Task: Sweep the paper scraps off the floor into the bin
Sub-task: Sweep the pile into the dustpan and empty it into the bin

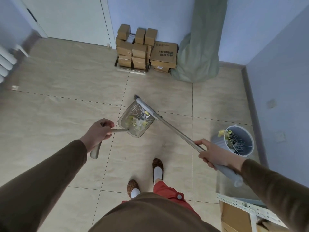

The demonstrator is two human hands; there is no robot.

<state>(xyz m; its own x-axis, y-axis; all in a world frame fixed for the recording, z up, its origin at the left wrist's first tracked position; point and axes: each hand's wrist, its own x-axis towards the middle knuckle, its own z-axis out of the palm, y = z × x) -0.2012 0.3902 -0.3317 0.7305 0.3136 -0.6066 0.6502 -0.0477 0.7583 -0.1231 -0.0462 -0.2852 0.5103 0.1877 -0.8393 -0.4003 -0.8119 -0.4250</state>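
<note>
My left hand (98, 133) grips the handle of a translucent grey dustpan (126, 122) held over the tiled floor. Yellow and white paper scraps (136, 122) lie inside the pan. My right hand (213, 154) holds the long handle of a grey broom (177, 130), whose head (144, 106) rests at the pan's far right edge, bristles in the pan. A round blue-grey bin (249, 138) stands on the floor at the right, just beyond my right hand, with yellow and white scraps in it and one yellow piece on its rim.
Stacked cardboard boxes (142, 51) and a green curtain bundle (197, 56) stand against the far wall. A white radiator (5, 64) is at the left. A cardboard box with a perforated metal strip (242, 208) sits at the lower right. My feet (157, 168) stand below the pan.
</note>
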